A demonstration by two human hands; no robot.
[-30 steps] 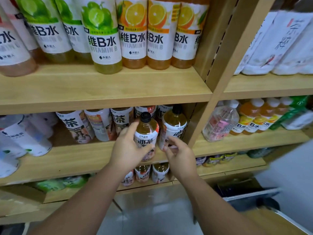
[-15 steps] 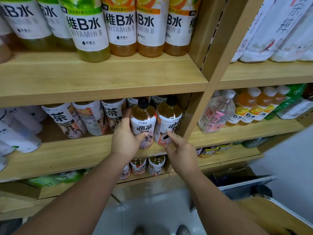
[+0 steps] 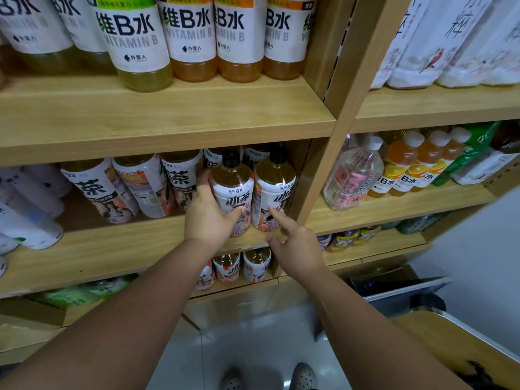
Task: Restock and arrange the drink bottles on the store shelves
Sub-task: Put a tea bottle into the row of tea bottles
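Two iced-tea bottles with black caps stand upright at the right end of the middle shelf (image 3: pixel 118 249). My left hand (image 3: pixel 209 213) grips the left bottle (image 3: pixel 233 187), thumb across its label and fingers behind it. Beside it stands the right bottle (image 3: pixel 274 190), against the shelf's upright post. My right hand (image 3: pixel 295 246) is open, its forefinger touching the lower label of the right bottle. More tea bottles (image 3: pixel 140 187) stand further back to the left.
Vitamin B bottles (image 3: pixel 140 46), green and orange, fill the top shelf. The right bay holds a clear pink-labelled bottle (image 3: pixel 351 178) and orange bottles (image 3: pixel 408 167). Small tea bottles (image 3: pixel 242 266) sit on the lower shelf. A wooden cart (image 3: pixel 450 347) stands at lower right.
The left bottle has been pushed deeper onto the shelf and set beside the right one. My right hand's fingers have come off the right bottle's side, leaving only the forefinger touching.
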